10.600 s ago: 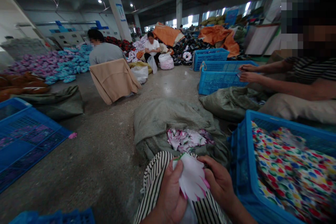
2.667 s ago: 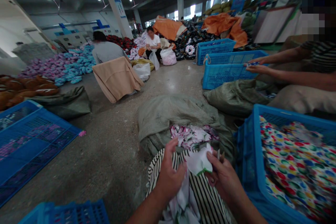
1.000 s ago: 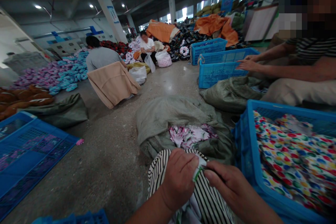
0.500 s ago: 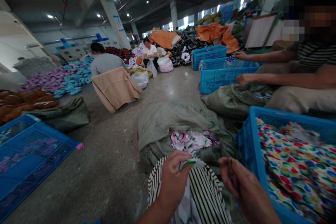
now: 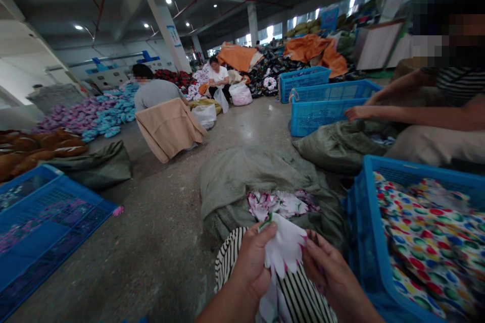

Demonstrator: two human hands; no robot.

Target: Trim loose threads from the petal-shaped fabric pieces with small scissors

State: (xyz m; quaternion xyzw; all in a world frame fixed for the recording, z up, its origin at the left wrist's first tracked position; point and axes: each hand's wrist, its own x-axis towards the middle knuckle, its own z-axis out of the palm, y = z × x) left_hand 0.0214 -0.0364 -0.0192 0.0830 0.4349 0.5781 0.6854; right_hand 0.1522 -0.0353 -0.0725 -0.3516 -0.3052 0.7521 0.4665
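A white petal-shaped fabric piece (image 5: 285,245), scalloped and pink along its edge with a bit of green at the top, is spread between my hands. My left hand (image 5: 253,257) pinches its upper left side between thumb and fingers. At its right edge, the fingers of my right hand (image 5: 326,262) are closed on the cloth. Black-and-white striped fabric (image 5: 303,290) lies beneath both hands, with more pale cloth hanging under the left one. Just beyond, a green woven sack (image 5: 257,171) gapes over similar pink-and-white pieces (image 5: 278,203).
On the right stands a blue crate (image 5: 366,222) of colourful dotted fabric. A co-worker's hand (image 5: 358,112) is near another blue crate (image 5: 318,116) and a sack (image 5: 337,144). A tilted blue crate (image 5: 64,227) lies left. Two people sit farther off among piled goods.
My right hand has come left and taken hold of the fabric piece's edge. The piece, bunched in my left hand before, is now opened out. The co-worker's blue dotted cloth has gone from sight.
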